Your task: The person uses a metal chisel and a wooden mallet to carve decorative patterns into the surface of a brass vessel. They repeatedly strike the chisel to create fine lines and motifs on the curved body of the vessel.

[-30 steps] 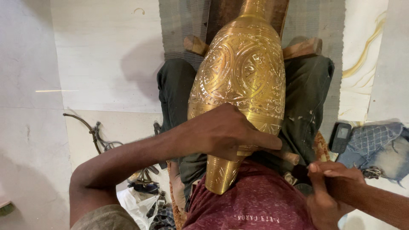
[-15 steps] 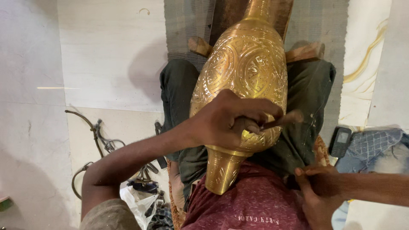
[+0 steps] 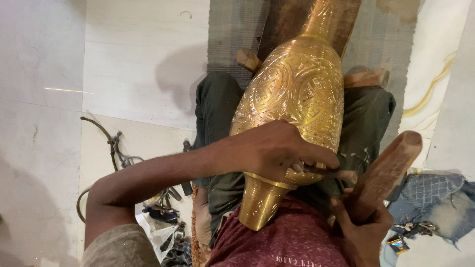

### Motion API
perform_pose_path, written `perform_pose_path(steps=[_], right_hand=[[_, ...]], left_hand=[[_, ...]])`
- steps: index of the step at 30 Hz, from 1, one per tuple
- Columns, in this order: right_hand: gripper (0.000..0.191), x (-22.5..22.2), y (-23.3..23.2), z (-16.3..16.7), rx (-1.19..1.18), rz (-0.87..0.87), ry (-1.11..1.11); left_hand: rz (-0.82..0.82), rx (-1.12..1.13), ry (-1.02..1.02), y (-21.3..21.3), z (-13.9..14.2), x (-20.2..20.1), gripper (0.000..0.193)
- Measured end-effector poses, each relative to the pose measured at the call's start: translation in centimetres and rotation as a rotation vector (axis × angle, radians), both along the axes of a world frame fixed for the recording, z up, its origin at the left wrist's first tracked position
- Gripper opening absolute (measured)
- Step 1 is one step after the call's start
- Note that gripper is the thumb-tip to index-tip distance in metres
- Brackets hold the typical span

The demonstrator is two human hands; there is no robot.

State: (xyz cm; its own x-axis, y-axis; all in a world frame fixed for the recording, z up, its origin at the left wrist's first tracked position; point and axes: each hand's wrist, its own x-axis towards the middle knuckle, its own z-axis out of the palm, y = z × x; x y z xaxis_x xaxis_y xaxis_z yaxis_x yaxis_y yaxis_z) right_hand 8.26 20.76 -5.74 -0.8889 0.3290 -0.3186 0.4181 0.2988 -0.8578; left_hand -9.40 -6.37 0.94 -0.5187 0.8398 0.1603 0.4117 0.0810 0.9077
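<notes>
Brass vase (image 3: pixel 297 99), big and engraved all over, lies across our lap on dark trousers (image 3: pixel 217 104), its neck running toward twelve o'clock and off the top edge, so we cannot see the mouth. Its narrow foot (image 3: pixel 260 207) points down at six o'clock against our maroon shirt (image 3: pixel 292 242). Our left hand (image 3: pixel 277 151) is laid over the lower body of the vase, fingers curled together round a thin metal tool (image 3: pixel 341 174) that pokes out toward three o'clock; its tip is hard to make out, and the hand hides where it meets the brass. At four o'clock our right hand (image 3: pixel 363 225) is clamped on a wooden mallet (image 3: pixel 386 170), the thick head lifted clear of the vase. The hand's lower part is cut off by the bottom edge. Two wooden blocks (image 3: pixel 368 77) peek out from behind the vase at its shoulders. Over at eight o'clock, on the pale floor (image 3: pixel 49 99), we have a tangle of cable (image 3: pixel 111 143) and small tools, too cluttered to sort out. Blue patterned cloth (image 3: pixel 435 202) sits at four o'clock, with some keys beside it.
</notes>
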Motion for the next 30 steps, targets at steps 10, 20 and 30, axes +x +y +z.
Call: perform_pose_path(steps=[10,20,30], right_hand=[[0.024,2.0,1.4,0.8,0.127,-0.093,0.118],[0.033,2.0,0.9,1.5,0.196,0.036,0.252],[0.015,4.1,4.1,-4.6,0.27,-0.004,0.113]], left_hand=[[-0.111,0.031,0.067,0.7,0.0,-0.8,0.049],[-0.145,-0.159,0.07,1.2,0.8,-1.2,0.039],[-0.165,-0.033,0.134,1.1,0.9,-1.4,0.038]])
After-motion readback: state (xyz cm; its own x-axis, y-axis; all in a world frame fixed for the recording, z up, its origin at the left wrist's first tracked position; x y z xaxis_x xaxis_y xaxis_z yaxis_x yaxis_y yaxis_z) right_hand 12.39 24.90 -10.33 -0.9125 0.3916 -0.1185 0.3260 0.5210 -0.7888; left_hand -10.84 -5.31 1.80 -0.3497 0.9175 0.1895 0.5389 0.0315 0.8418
